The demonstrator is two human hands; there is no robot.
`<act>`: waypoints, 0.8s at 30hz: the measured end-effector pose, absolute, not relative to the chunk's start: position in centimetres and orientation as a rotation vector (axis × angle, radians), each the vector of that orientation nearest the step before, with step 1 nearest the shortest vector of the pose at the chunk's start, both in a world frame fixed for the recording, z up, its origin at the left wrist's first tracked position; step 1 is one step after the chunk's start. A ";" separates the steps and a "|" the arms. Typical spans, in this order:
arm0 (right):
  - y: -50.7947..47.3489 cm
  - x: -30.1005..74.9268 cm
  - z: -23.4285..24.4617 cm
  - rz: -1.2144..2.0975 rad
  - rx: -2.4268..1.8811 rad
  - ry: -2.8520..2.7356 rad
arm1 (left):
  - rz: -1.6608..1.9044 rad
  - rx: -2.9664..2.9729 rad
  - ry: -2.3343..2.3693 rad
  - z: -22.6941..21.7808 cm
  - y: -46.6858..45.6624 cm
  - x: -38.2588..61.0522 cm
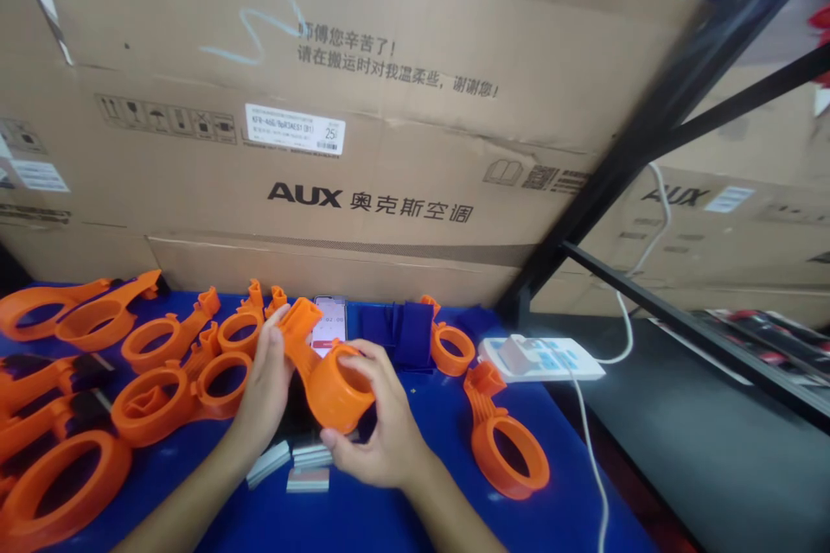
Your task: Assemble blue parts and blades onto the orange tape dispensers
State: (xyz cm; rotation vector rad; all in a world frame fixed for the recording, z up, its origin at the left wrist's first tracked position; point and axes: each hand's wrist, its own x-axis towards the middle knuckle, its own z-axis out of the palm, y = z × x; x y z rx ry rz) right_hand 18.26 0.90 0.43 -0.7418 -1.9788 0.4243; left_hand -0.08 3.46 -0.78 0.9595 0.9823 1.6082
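Note:
An orange plastic tape dispenser [332,393] is held up over the blue table in both hands. My right hand [382,423] grips its round ring, the thumb below and the fingers at the rim. At the other end, my left hand [269,371] holds the arm that rises up and left; part of that grip is hidden. Beneath them lie several flat grey-white strips [308,479] and a dark thing mostly covered by the hands. Just behind the held dispenser, a phone [330,321] with a lit screen shows a timer.
Several more orange dispensers [152,406] crowd the left side. Another dispenser [509,454] lies at right, and one [452,350] sits farther back beside dark blue pieces [413,335]. A white power strip [545,359] with a cable lies near a black metal frame [603,164]. Cardboard [389,147] walls the back.

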 end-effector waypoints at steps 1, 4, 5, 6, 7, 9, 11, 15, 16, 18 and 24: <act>1.0 18.5 0.6 0.387 -0.732 -1.941 | 1.618 1.068 1.059 -1.3 2.7 -0.7; 1.2 19.3 1.1 0.279 -0.785 -1.860 | 1.534 1.599 1.374 -3.5 -1.1 -3.7; 1.3 19.5 1.2 0.257 -0.812 -1.837 | 1.450 1.823 1.460 -4.4 -2.6 -4.9; 1.3 19.6 1.2 0.242 -0.834 -1.817 | 1.319 2.063 1.478 -5.3 -4.0 -6.1; 1.3 19.7 1.2 0.235 -0.851 -1.804 | 1.152 2.281 1.460 -6.1 -5.3 -7.2; 1.3 19.8 1.2 0.228 -0.870 -1.799 | 0.916 2.517 1.507 -7.3 -7.2 -9.0; 1.3 19.8 1.0 0.217 -0.870 -1.812 | 0.753 2.643 1.530 -7.9 -8.0 -10.1; 1.3 19.7 1.5 0.174 -0.851 -1.795 | 0.589 2.761 1.541 -7.8 -7.8 -11.4; 1.1 19.8 1.7 0.160 -0.851 -1.789 | 0.578 2.779 1.558 -7.8 -7.6 -11.8; -0.1 20.1 2.2 0.123 -0.871 -1.799 | 0.576 2.819 1.585 -7.9 -7.2 -12.7; -9.8 21.7 -2.2 -0.045 -1.142 -1.750 | 0.711 2.786 1.688 -8.5 -6.9 -15.0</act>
